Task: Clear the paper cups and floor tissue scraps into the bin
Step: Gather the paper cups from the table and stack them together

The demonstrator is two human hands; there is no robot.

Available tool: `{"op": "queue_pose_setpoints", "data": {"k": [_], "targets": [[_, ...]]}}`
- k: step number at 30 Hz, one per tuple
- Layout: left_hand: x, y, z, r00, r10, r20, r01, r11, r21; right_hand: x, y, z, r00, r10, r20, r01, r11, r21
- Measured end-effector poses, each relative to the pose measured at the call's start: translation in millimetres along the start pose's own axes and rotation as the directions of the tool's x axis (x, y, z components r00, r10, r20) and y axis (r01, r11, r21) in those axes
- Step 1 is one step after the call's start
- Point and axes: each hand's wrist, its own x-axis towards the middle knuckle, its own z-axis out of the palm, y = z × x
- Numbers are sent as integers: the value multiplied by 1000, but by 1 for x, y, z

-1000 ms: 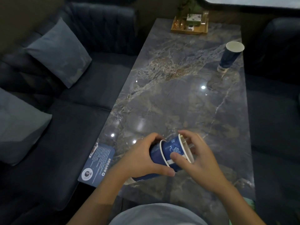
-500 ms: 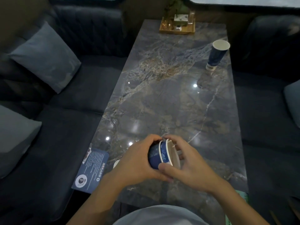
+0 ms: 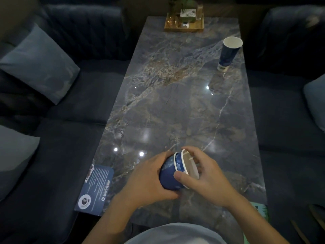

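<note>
Dark upholstery of a sofa [image 3: 73, 131] fills the left side, with one grey-blue cushion [image 3: 37, 66] leaning against its backrest and a second cushion [image 3: 13, 161] at the near left edge. Just right of the sofa seat, a blue printed card [image 3: 95, 188] lies flat on the near left corner of the marble-patterned surface [image 3: 175, 103], its near end overhanging the edge. Right of the card, the left hand [image 3: 146, 180] is wrapped around the body of the nested paper cups [image 3: 173, 173], its fingers curled under and pressed against the blue wall. The cups lie tipped on their side above the near end of the surface, mouths facing right; two white rims show close together, one cup set inside the other. The right hand [image 3: 209, 176] grips the rim end, thumb pressed on the blue wall at the near side and fingers curled over the far edge of the mouth. At the far end of the surface, centre, a wooden tray [image 3: 183, 29] holds small glassware and a plant; its contents are too dim to tell in detail. Further right, a single tall paper cup [image 3: 227, 53] stands upright near the far right edge, well apart from the hands. Another dark sofa [image 3: 288, 110] bounds the right side, with a pale cushion [image 3: 316, 103] at the frame edge.
</note>
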Motion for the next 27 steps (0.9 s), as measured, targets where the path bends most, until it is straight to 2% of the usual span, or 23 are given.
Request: {"op": "queue_pose_setpoints", "data": {"k": [8, 14, 18, 22, 27], "targets": [[27, 9, 5, 1000, -2, 1, 2, 983, -185, 15, 4, -9, 995, -76, 56, 79, 996, -46], [64, 19, 13, 998, 20, -67, -37, 965, -260, 41, 8, -23, 998, -60, -33, 58, 996, -62], [98, 25, 17, 993, 10, -118, -44, 956, -291, 66, 19, -41, 998, -35, -57, 38, 997, 62], [132, 30, 24, 993, -29, -113, -13, 935, -353, 96, 39, -64, 984, -27, -175, 72, 964, 255], [169, 35, 27, 990, -39, -132, -19, 912, -411, 139, 68, -101, 948, 25, -319, 57, 968, 245]]}}
